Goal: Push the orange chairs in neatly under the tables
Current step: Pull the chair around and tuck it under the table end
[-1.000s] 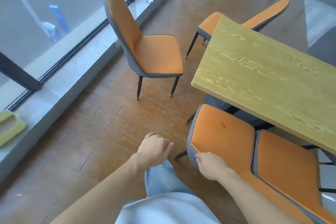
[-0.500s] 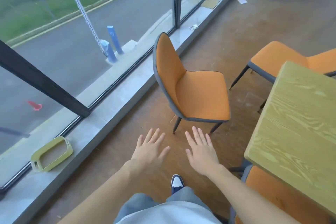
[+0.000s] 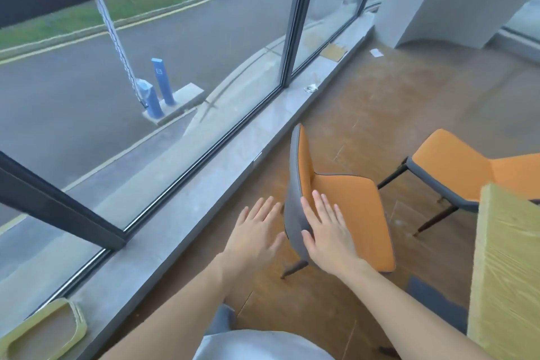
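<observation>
Head view: both hands reaching out flat, fingers straight and spread, gripping nothing. Left hand [image 3: 257, 231] hovering just behind the grey backrest of the near orange chair [image 3: 347, 213], right hand [image 3: 327, 228] over its front side; contact unclear. Chair standing on floor between windowsill [image 3: 204, 199] and table [image 3: 508, 266], apart from it. Second orange chair [image 3: 455, 166] sitting beyond the table corner

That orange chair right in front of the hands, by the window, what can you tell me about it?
The orange padded chair with a grey back shell stands upright on the brown wood floor beside the grey window sill. It has a tall, narrow backrest, grey piping and thin dark legs. The right hand lies open against the backrest; the left hand is spread just behind it.
</observation>
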